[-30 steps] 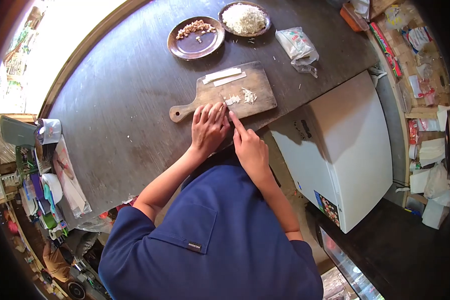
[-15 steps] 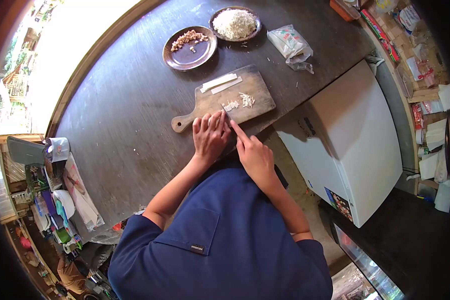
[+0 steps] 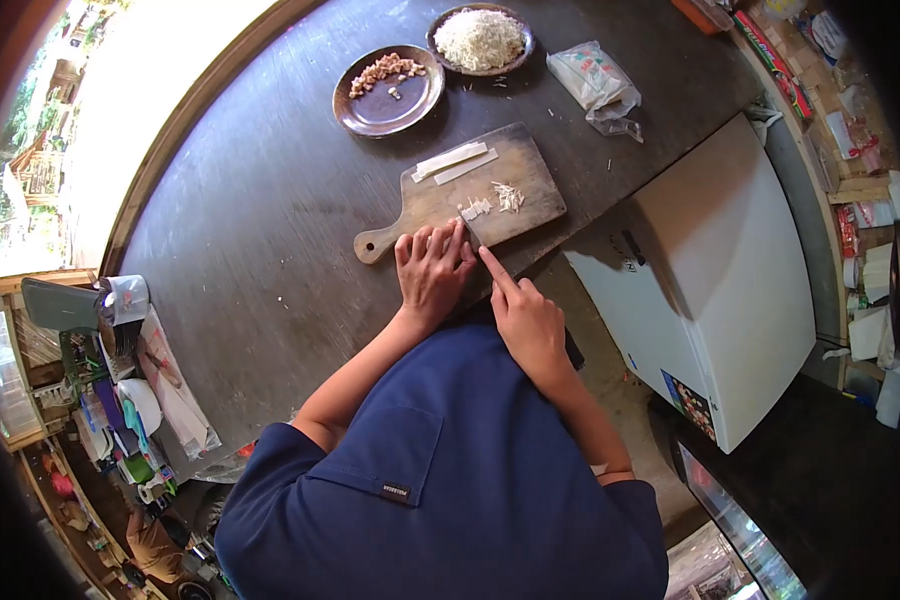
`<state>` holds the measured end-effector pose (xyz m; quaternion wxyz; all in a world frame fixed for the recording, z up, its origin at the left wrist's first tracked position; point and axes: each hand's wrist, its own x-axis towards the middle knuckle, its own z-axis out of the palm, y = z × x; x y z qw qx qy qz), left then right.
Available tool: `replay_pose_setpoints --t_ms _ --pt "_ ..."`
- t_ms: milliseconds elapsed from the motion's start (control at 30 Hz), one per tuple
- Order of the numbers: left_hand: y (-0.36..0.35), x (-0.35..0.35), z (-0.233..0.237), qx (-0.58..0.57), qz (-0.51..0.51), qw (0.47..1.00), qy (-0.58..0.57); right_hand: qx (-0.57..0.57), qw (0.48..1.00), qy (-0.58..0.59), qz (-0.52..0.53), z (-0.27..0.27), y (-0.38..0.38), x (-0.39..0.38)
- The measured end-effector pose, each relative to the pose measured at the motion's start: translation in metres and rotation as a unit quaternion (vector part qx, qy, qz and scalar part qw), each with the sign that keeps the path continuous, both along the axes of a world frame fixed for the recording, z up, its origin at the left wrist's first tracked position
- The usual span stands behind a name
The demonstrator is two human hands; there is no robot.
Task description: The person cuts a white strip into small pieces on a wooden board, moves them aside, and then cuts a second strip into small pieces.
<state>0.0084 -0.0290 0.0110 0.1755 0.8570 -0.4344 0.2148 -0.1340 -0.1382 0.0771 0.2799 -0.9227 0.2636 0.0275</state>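
A wooden cutting board (image 3: 435, 212) lies near the table's edge. Pale strips (image 3: 452, 163) rest on its upper part, and thin cut sticks (image 3: 508, 197) form a small pile on the right. Beside them are small cut pieces (image 3: 477, 209) along a knife blade (image 3: 469, 229). My right hand (image 3: 526, 312) is wrapped round the knife, its index finger stretched along the blade's back; the handle is mostly hidden. My left hand (image 3: 433, 270) has its fingers bent together at the board's lower edge, beside the blade. Whatever lies under those fingertips is hidden.
Beyond the board on the dark table (image 3: 260, 200) stand a brown plate (image 3: 395, 115) with small brown chunks, a bowl (image 3: 480, 42) of pale shreds and a plastic bag (image 3: 592, 80). A white appliance (image 3: 740, 300) is at the right. Utensils (image 3: 120, 330) crowd the left.
The whole view has shifted slightly, so the board and plates appear further right. Both hands remain at the board's lower edge, with the knife still in my right hand.
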Motion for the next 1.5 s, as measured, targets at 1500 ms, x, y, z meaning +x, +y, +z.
replay_pose_setpoints --t_ms 1500 --pt "0.007 0.001 0.002 -0.012 -0.003 1.000 0.013 0.005 1.000 -0.031 0.003 -0.006 0.004 0.013"
